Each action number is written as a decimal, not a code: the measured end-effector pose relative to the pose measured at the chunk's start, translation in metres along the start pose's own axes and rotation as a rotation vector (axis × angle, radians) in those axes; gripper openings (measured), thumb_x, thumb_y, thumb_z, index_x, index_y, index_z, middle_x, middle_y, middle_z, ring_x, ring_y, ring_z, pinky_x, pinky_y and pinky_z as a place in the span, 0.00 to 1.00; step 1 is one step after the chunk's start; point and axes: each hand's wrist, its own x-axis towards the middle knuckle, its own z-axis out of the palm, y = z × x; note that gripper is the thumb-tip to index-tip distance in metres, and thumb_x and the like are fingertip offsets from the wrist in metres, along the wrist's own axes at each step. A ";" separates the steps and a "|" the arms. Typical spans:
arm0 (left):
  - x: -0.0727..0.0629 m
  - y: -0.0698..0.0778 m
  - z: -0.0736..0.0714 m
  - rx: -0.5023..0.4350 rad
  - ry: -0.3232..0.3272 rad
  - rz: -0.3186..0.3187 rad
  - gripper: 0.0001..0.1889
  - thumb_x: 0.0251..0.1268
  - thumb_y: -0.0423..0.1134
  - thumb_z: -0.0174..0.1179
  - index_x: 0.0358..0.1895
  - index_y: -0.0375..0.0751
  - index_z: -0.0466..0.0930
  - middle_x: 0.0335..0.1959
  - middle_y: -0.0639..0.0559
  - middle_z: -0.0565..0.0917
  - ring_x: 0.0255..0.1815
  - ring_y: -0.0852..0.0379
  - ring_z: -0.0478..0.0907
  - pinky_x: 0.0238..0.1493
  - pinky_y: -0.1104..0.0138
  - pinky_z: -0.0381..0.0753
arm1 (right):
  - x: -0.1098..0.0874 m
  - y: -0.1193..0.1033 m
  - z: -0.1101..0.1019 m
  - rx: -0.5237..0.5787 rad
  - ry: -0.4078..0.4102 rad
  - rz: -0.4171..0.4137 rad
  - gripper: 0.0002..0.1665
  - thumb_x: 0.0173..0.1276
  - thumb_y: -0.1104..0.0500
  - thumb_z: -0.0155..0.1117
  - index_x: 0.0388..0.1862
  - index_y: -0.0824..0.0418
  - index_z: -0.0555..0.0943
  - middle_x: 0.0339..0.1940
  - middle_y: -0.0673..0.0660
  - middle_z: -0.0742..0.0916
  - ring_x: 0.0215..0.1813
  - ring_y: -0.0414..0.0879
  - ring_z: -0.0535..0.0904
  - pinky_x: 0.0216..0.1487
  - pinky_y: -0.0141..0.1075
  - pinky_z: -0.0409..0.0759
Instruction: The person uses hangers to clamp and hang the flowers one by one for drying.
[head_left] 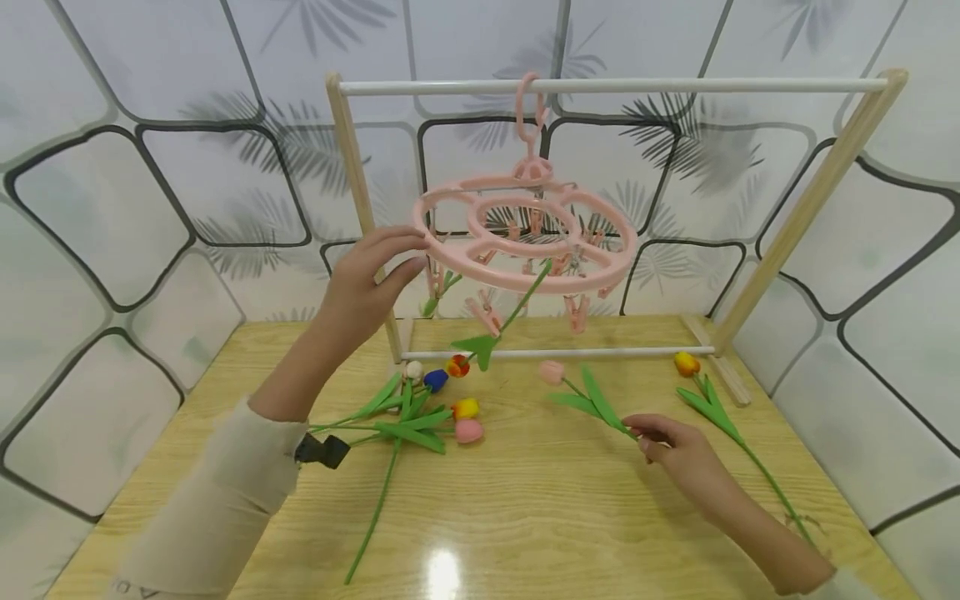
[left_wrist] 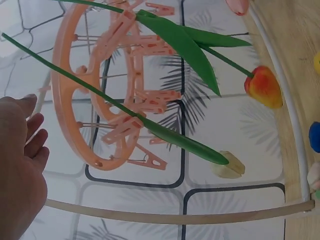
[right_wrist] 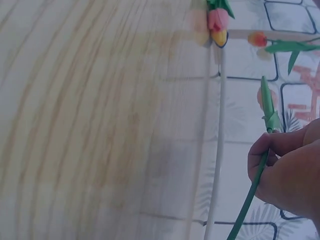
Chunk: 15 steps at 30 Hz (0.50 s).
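Note:
My right hand pinches the green stem of an artificial pale pink tulip, held above the table with its bloom pointing left. In the right wrist view, thumb and fingers close round that stem. My left hand is raised at the left rim of a round pink clip hanger; whether it touches is unclear. In the left wrist view its fingers are loosely bent beside the ring, holding nothing. From the hanger's clips hang a red-orange tulip and a white tulip, blooms downward.
The hanger hooks over the white top rail of a wooden-legged stand. Several tulips lie in a pile at the table's left, blue, yellow and pink among them. An orange-yellow tulip lies at the right, near the stand's foot.

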 end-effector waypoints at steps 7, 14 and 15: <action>-0.040 0.025 0.006 -0.079 0.129 -0.070 0.12 0.66 0.29 0.65 0.52 0.36 0.86 0.53 0.42 0.84 0.59 0.48 0.79 0.64 0.62 0.75 | -0.005 -0.016 0.016 0.013 -0.085 -0.002 0.20 0.76 0.68 0.56 0.64 0.65 0.78 0.58 0.64 0.83 0.47 0.51 0.79 0.45 0.38 0.83; -0.088 0.047 0.045 -0.225 0.071 -0.020 0.11 0.73 0.39 0.62 0.48 0.36 0.85 0.48 0.44 0.84 0.54 0.52 0.80 0.59 0.72 0.77 | -0.007 -0.031 0.032 0.053 -0.164 -0.027 0.19 0.76 0.64 0.59 0.63 0.65 0.79 0.57 0.65 0.83 0.44 0.53 0.79 0.45 0.41 0.82; -0.092 0.049 0.050 -0.229 0.052 -0.007 0.10 0.72 0.39 0.63 0.48 0.37 0.85 0.49 0.44 0.84 0.54 0.52 0.79 0.59 0.72 0.77 | -0.006 -0.033 0.034 0.056 -0.172 -0.035 0.19 0.76 0.63 0.59 0.63 0.65 0.79 0.57 0.65 0.83 0.44 0.52 0.79 0.45 0.41 0.83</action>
